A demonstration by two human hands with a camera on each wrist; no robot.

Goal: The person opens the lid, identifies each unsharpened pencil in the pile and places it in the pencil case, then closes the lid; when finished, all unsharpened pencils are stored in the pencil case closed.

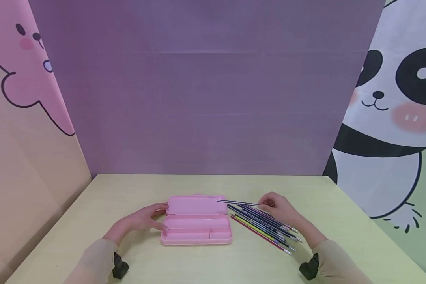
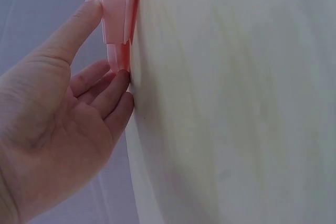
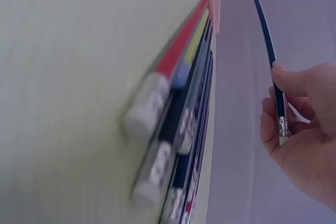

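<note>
A pink pencil case (image 1: 196,238) lies opened on the table, its lid (image 1: 193,205) folded back behind the divided base. At its left side my left hand (image 1: 150,217) rests with fairly straight fingers; the thumb touches the base and the fingertips are at the lid's edge. My right hand (image 1: 277,207) pinches a dark pencil (image 3: 266,43) near its eraser end, between thumb and fingers. This pencil points left, its tip overlapping the lid in the head view. Below the right hand lies a bundle of pencils (image 1: 260,225), mostly dark, with white erasers.
Along the bundle's near side are a red pencil (image 1: 257,232) and a yellow pencil (image 1: 253,227). The pale wooden table (image 1: 206,266) ends at a purple backdrop (image 1: 206,98). A cartoon panda (image 1: 404,118) decorates the right wall. Each wrist wears a small black device.
</note>
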